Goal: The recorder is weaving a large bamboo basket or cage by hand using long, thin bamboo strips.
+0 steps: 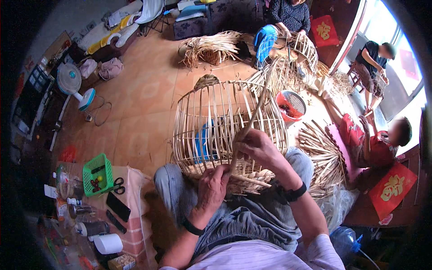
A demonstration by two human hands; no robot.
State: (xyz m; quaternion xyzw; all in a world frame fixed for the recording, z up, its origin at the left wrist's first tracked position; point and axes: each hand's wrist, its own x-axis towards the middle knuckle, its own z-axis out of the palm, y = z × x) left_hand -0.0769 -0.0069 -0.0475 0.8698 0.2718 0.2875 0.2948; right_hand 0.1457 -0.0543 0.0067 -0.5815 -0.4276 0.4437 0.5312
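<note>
A half-open woven basket frame (181, 135) of thin pale stakes stands between my knees. A thick braided rim (255, 179) runs along its near lower edge. My right hand (261, 147) is closed around a long brownish plant strand (253, 120), which rises past the frame's upper right. Lower down, my left hand (213, 185) pinches the same strand against the braid, fingers pressed together. Through the stakes shows something blue (205, 141); its kind I cannot tell. Both hands partly cover the spot where strand and braid meet.
Loose dried stalks (320, 153) lie to the right, near a red bucket (288, 118). On the left table sit a green basket (107, 165), scissors (118, 185) and a phone (118, 206). Another person (288, 18) handles a frame at the back; two more people sit at right.
</note>
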